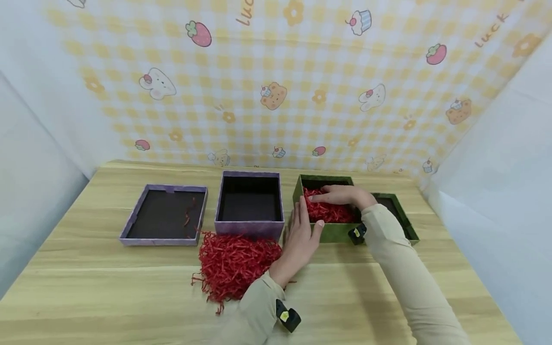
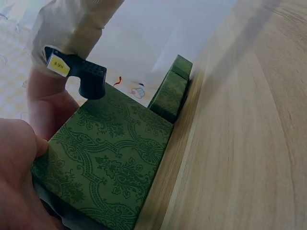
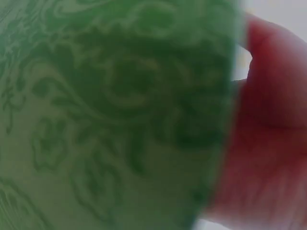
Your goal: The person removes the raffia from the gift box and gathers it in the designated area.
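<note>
A green patterned box (image 1: pixel 329 233) holds red shredded paper (image 1: pixel 329 213). My right hand (image 1: pixel 342 195) reaches into it over the right side, its fingers lying on the shreds with the fingertips toward the left wall. My left hand (image 1: pixel 300 239) rests along the box's outer left side, fingers extended and thumb at the front left corner. In the left wrist view, the thumb (image 2: pixel 41 145) touches the edge of the green front. The right wrist view is mostly filled by the blurred green box wall (image 3: pixel 110 110), with part of the right hand (image 3: pixel 273 129) beside it; those fingertips are hidden there.
Left of the green box stands an open purple box (image 1: pixel 249 229) with a black inside. A heap of red shredded paper (image 1: pixel 235 266) lies before it. A purple lid (image 1: pixel 166 215) bearing a few shreds sits farther left. The green lid (image 1: pixel 398 215) lies at the right, partly behind my arm.
</note>
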A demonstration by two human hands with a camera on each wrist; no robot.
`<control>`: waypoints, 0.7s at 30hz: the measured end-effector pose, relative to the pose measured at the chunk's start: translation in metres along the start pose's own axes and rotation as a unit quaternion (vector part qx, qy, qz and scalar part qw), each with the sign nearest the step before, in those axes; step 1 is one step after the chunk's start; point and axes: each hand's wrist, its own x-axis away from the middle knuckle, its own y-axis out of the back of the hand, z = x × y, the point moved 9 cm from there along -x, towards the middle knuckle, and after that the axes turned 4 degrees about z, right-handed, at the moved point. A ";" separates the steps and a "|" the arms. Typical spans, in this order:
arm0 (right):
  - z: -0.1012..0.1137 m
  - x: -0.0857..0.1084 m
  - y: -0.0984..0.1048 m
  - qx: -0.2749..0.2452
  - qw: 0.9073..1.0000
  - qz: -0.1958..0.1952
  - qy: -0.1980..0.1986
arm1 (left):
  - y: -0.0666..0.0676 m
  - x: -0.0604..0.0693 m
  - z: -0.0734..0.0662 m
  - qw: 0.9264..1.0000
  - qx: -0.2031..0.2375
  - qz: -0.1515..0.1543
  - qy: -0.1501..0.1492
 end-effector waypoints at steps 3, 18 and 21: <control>-0.004 -0.005 -0.007 -0.014 1.000 0.024 -0.014 | -0.001 0.000 0.000 1.000 0.001 0.002 0.006; -0.012 -0.015 -0.014 -0.024 0.999 0.042 -0.021 | -0.002 0.001 0.001 1.000 0.003 -0.005 0.009; -0.010 -0.016 -0.013 -0.030 0.999 0.044 -0.007 | -0.002 0.000 0.000 1.000 0.004 -0.007 0.005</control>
